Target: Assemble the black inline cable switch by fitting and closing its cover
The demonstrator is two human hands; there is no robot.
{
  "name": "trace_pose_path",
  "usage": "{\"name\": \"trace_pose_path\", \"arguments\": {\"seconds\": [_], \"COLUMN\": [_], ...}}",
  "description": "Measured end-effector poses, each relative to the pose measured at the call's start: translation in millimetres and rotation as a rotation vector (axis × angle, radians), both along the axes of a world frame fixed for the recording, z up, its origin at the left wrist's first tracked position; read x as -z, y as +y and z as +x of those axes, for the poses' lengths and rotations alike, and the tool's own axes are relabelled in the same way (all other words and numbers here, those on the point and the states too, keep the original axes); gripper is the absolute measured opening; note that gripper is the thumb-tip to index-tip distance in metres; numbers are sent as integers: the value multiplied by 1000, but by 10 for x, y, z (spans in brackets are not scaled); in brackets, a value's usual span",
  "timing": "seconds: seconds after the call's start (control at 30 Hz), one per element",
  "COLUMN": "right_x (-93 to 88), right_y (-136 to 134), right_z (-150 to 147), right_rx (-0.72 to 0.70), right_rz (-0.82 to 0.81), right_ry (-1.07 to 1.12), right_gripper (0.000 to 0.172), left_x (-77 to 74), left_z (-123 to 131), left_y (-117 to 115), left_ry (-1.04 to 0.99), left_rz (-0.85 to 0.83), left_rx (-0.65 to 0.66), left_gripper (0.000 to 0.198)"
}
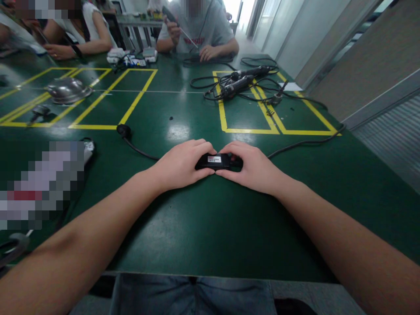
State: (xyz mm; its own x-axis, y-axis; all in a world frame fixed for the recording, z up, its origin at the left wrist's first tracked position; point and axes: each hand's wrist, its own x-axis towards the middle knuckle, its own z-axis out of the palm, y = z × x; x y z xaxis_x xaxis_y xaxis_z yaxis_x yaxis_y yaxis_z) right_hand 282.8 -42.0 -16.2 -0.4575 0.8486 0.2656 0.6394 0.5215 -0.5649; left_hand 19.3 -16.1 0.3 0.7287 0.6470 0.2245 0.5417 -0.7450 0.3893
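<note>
Both hands grip a black power adapter [215, 161] with a white label facing up, low over the green table or resting on it; I cannot tell which. My left hand [185, 162] closes thumb and fingers around its left end. At the right end, my right hand [251, 166] holds it the same way, and the fingertips of the two hands nearly meet. A black cord runs left from under my left hand to a black plug [124, 130] lying on the table. From behind my right hand another black cord [305, 143] runs off toward the right edge.
Black electric screwdrivers [238, 86] with tangled cords lie at back right inside yellow tape lines [249, 131]. A shiny metal bowl [68, 90] is at back left. A blurred-out packet [42, 186] lies near left. Across the table, a person [200, 33] holds a tool.
</note>
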Motion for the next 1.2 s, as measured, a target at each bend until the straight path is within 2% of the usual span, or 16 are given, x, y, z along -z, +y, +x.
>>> {"name": "trace_pose_path", "arguments": {"seconds": [0.3, 0.37, 0.47, 0.5, 0.57, 0.67, 0.77, 0.87, 1.03, 1.13, 1.2], "right_x": [46, 49, 61, 66, 77, 80, 59, 19, -28, -44, -60], "right_y": [0, -5, -17, -21, -26, -30, -36, -43, -48, -51, -55], "right_z": [29, 25, 15, 13, 10, 4, -8, -20, -20, -6, 4], "right_rx": [-1, 17, 71, 85, 99, 104, 97, 87, 73, 88, 92], "right_rz": [24, 1, -34, -45, -64, -74, -65, -56, -62, -33, -2], "right_ry": [14, 30, 77, 88, 95, 92, 93, 85, 46, 10, -11], "right_gripper": [30, 45, 85, 93, 97, 86, 68, 50, 32, 26, 22], "left_x": [18, 30, 56, 63, 69, 71, 89, 123, 113, 50, 1], "left_z": [-44, -49, -42, -39, -38, -70, -136, -193, -190, -170, -164], "left_y": [-33, -28, -19, -13, 9, 74, 163, 231, 228, 179, 134], "left_ry": [-50, -82, -199, -247, -328, -338, -208, -105, -19, -54, -51], "left_rz": [0, -25, -109, -141, -175, -99, 16, 39, 54, 160, 175], "left_rx": [23, 21, -19, -44, -109, -279, -451, -507, -493, -386, -271], "left_gripper": [34, 36, 46, 50, 52, 36, 19, 14, 13, 12, 15]}}
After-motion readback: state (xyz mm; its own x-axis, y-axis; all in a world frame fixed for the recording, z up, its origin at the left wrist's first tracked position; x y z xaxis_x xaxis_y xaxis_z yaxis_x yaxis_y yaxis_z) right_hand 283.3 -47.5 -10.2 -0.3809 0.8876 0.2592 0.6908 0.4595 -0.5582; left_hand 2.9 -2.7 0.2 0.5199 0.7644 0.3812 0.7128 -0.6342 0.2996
